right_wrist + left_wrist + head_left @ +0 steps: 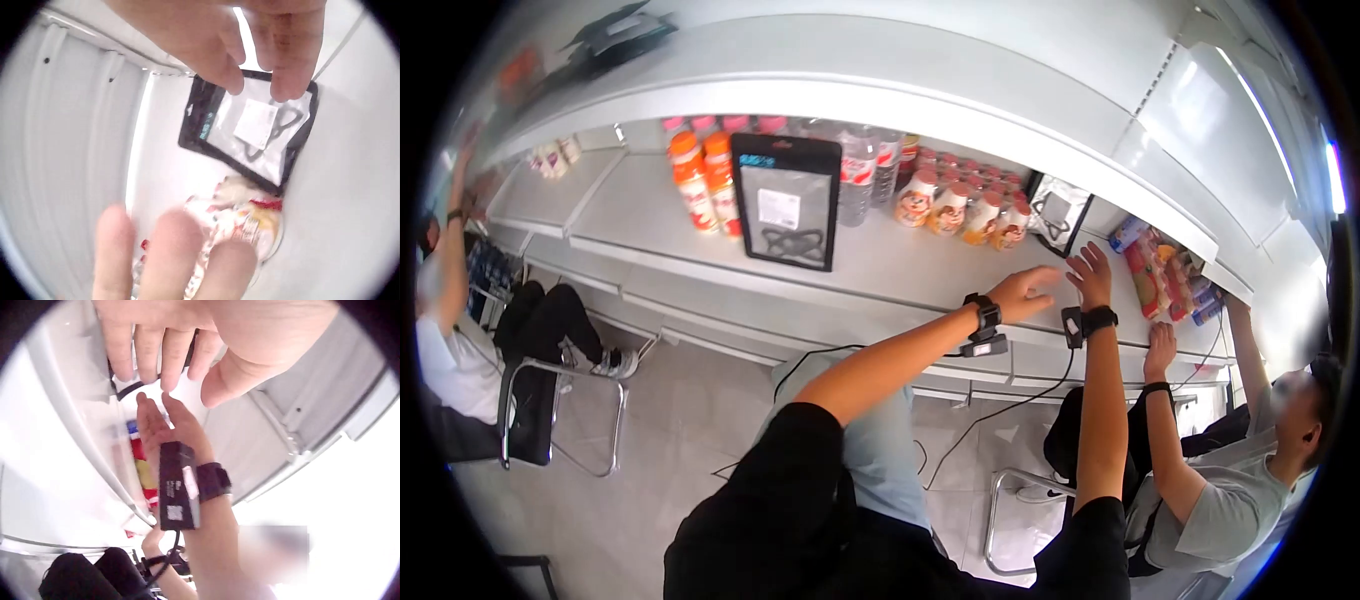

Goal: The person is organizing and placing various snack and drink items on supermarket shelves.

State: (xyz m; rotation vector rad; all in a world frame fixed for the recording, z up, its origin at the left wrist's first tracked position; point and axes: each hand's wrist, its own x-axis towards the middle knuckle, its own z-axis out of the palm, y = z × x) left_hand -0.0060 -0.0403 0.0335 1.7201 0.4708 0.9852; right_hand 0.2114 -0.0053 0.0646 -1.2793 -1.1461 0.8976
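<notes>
A black-edged pouch with a clear window (1060, 215) stands at the back of the shelf, beside the small bottles. Through its window a white label (256, 124) and a dark looped item show. My left hand (1025, 293) reaches over the shelf's front edge, fingers loosely bent, holding nothing. Just right of it, my right hand (1090, 275) is raised with fingers spread, close in front of the pouch. In the right wrist view its fingertips overlap the pouch's edge. Seen from the left wrist, the left hand (206, 337) has its fingers extended toward the right hand (169, 428).
Shrink-wrapped small bottles (948, 212) stand left of the pouch. Farther left are clear bottles (857, 180), a larger black pouch (785, 205) and orange-capped bottles (692, 185). Colourful packages (1155, 270) lie right. An upper shelf (880, 90) hangs overhead. Another person (1220, 500) sits at right.
</notes>
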